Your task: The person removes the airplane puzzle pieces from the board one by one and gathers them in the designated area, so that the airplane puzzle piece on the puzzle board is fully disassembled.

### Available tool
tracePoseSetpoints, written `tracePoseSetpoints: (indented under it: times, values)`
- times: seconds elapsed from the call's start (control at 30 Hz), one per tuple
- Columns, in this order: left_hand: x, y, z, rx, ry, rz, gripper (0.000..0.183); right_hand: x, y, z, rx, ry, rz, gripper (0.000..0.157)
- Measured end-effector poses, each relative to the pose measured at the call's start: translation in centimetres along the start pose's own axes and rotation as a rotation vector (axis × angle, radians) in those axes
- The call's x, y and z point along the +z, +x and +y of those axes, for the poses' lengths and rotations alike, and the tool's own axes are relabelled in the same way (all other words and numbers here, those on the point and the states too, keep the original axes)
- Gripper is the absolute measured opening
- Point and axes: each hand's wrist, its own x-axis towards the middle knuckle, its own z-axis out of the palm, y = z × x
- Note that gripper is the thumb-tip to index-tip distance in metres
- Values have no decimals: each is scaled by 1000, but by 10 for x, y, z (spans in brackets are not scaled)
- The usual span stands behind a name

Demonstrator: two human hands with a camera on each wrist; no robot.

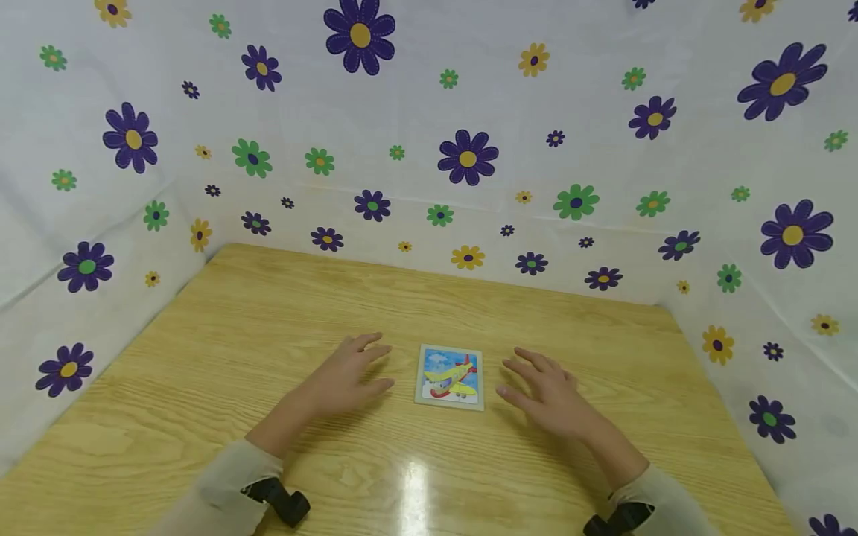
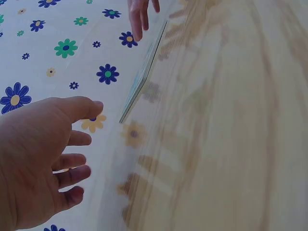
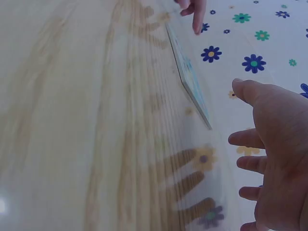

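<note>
A small square picture puzzle board [image 1: 449, 377] with a yellow airplane on a blue sky lies flat on the table, its rim pale wood. To its left is my left hand [image 1: 345, 381], fingers spread and pointing toward the board, with a gap between. My right hand [image 1: 546, 391] mirrors it on the other side, apart from the board and holding nothing. In the left wrist view the board [image 2: 144, 72] shows edge-on beyond the thumb of the left hand [image 2: 43, 159]. The right wrist view has the board [image 3: 187, 74] past the right hand's thumb [image 3: 248, 91].
The glossy wooden table [image 1: 268, 313] reflects the hands and a bright light. White cloth walls [image 1: 402, 112] printed with purple, green and yellow flowers enclose its back and both sides. Each sleeve carries a black wrist device [image 1: 284, 505].
</note>
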Motion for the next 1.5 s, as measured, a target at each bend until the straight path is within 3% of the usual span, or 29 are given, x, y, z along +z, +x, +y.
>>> tracePoseSetpoints:
  times: [0.27, 0.4, 0.57, 0.8, 1.17, 1.5]
  values:
    - [19, 19, 18, 33, -186, -21, 57, 6, 22, -12, -6, 28, -9, 45]
    - [26, 27, 25, -18, -262, 3, 57, 9, 32, -18, -44, 112, -40, 35]
    - [31, 35, 31, -103, -350, 26, 62, 16, 47, -26, -53, 248, -88, 34]
    - [39, 45, 34, -129, -501, 71, 69, 27, 72, -39, -34, 293, -96, 38]
    - [46, 45, 33, -134, -529, 10, 71, 45, 87, -51, -9, 317, -82, 32]
    - [48, 45, 28, -148, -584, 12, 70, 46, 90, -61, -6, 278, -89, 34]
